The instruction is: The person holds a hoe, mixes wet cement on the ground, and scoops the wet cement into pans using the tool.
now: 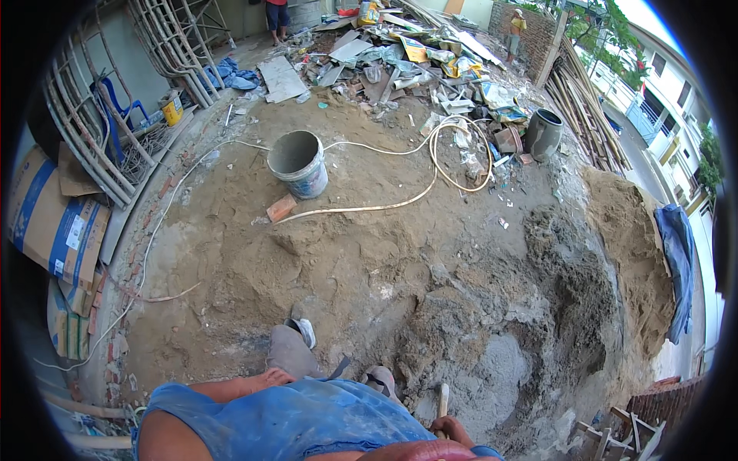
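Low on the right, my right hand (452,429) is closed round a wooden handle (443,400), whose far end is hidden or unclear. Beside it lies a pool of wet grey mortar (490,380) within a ring of darker mix. My left hand (277,377) rests at my left thigh, by the edge of my blue shirt; its fingers are partly hidden, and I see nothing in it. Farther forward, a mortar-stained plastic bucket (305,178) stands on the sandy ground, with an orange brick (281,208) beside it and a pale hose (369,208) running from near the brick.
A rubble heap (398,63) lies at the back, with a dark drum (543,135) to its right. Metal scaffold frames (81,121) and cardboard (57,225) line the left. A sand pile (634,259) rises at right. Two people stand in the distance.
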`<move>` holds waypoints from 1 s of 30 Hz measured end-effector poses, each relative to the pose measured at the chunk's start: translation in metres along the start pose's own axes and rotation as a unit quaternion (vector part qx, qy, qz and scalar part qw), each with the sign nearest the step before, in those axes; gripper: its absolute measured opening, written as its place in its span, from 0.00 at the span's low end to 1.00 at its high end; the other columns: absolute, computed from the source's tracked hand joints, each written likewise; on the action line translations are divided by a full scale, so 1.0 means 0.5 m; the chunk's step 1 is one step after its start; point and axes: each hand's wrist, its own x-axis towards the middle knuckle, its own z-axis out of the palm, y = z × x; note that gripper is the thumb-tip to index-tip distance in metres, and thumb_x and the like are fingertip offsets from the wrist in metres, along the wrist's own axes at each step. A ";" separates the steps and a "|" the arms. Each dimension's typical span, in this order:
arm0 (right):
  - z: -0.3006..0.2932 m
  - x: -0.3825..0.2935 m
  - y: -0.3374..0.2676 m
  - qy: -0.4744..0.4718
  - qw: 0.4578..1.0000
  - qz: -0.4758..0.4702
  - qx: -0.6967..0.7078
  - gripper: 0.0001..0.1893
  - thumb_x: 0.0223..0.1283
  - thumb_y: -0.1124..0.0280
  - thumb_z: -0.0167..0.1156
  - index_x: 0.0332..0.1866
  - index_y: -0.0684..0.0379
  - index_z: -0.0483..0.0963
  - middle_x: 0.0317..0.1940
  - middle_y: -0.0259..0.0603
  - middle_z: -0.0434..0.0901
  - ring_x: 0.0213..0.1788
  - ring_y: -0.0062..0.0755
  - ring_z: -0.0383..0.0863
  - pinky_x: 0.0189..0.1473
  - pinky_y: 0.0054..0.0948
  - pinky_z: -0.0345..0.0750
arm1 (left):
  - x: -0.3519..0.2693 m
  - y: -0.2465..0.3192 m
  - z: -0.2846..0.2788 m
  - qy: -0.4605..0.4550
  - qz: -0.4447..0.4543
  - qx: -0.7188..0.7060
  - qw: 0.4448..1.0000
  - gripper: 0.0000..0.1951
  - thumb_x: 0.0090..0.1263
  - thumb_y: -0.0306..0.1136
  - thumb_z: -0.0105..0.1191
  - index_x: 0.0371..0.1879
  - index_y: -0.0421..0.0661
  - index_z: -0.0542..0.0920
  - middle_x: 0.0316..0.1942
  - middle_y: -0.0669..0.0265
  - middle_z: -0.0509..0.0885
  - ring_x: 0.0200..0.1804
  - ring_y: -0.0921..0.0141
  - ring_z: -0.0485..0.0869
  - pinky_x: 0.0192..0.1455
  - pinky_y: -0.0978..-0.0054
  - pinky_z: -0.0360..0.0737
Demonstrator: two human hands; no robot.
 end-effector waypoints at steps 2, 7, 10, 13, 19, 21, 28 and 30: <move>0.008 -0.003 -0.029 0.030 0.987 0.155 -0.027 0.18 0.40 0.61 0.66 0.38 0.59 0.81 0.39 0.43 0.83 0.41 0.36 0.83 0.45 0.35 0.77 | -0.003 0.002 0.004 0.011 0.019 0.008 1.000 0.29 0.68 0.44 0.40 0.67 0.46 0.58 0.61 0.57 0.64 0.67 0.55 0.59 0.71 0.56 0.50; -0.002 0.043 -0.021 -0.023 0.979 0.180 -0.097 0.17 0.41 0.61 0.65 0.38 0.59 0.81 0.38 0.44 0.83 0.40 0.37 0.83 0.44 0.35 0.77 | -0.005 -0.002 0.019 -0.010 -0.004 -0.035 0.999 0.28 0.68 0.45 0.40 0.66 0.47 0.58 0.61 0.57 0.64 0.67 0.55 0.59 0.71 0.56 0.49; 0.020 0.069 0.024 -0.014 0.970 0.239 -0.032 0.17 0.41 0.61 0.65 0.37 0.59 0.81 0.37 0.43 0.83 0.40 0.37 0.83 0.43 0.35 0.77 | 0.012 -0.083 0.082 0.014 -0.004 -0.187 0.982 0.28 0.68 0.45 0.40 0.67 0.48 0.59 0.61 0.57 0.64 0.67 0.56 0.59 0.72 0.56 0.48; 0.020 0.077 0.025 0.000 0.974 0.225 -0.021 0.18 0.40 0.61 0.66 0.37 0.59 0.81 0.37 0.43 0.83 0.41 0.38 0.83 0.44 0.35 0.78 | 0.007 -0.024 0.039 -0.009 -0.004 -0.030 1.000 0.29 0.69 0.45 0.40 0.67 0.48 0.58 0.62 0.58 0.64 0.67 0.55 0.58 0.72 0.56 0.48; 0.007 0.052 0.000 0.020 0.974 0.219 -0.047 0.23 0.37 0.60 0.68 0.42 0.57 0.81 0.41 0.43 0.83 0.45 0.37 0.83 0.48 0.35 0.78 | -0.003 0.032 -0.007 -0.040 -0.018 0.004 0.999 0.29 0.69 0.46 0.40 0.68 0.49 0.58 0.63 0.58 0.62 0.68 0.54 0.57 0.72 0.56 0.48; 0.016 0.062 0.015 0.036 0.972 0.228 -0.047 0.23 0.37 0.60 0.68 0.43 0.57 0.81 0.42 0.43 0.83 0.46 0.37 0.83 0.48 0.35 0.77 | -0.002 0.045 -0.024 -0.052 -0.022 0.008 0.998 0.29 0.69 0.46 0.40 0.68 0.49 0.58 0.63 0.58 0.62 0.68 0.54 0.57 0.72 0.56 0.48; -0.001 -0.013 -0.055 0.033 0.971 0.235 0.004 0.23 0.36 0.61 0.68 0.43 0.59 0.81 0.42 0.44 0.83 0.46 0.37 0.83 0.48 0.35 0.78 | -0.012 0.027 -0.002 -0.019 0.025 0.064 0.997 0.28 0.67 0.43 0.35 0.67 0.50 0.59 0.61 0.56 0.63 0.67 0.57 0.59 0.70 0.55 0.50; 0.002 -0.011 -0.046 0.042 0.973 0.227 0.005 0.22 0.36 0.62 0.68 0.42 0.59 0.81 0.41 0.44 0.83 0.46 0.38 0.83 0.47 0.35 0.78 | -0.009 0.037 -0.018 -0.027 0.019 0.024 0.999 0.28 0.67 0.43 0.35 0.68 0.50 0.58 0.62 0.55 0.63 0.66 0.56 0.59 0.70 0.56 0.50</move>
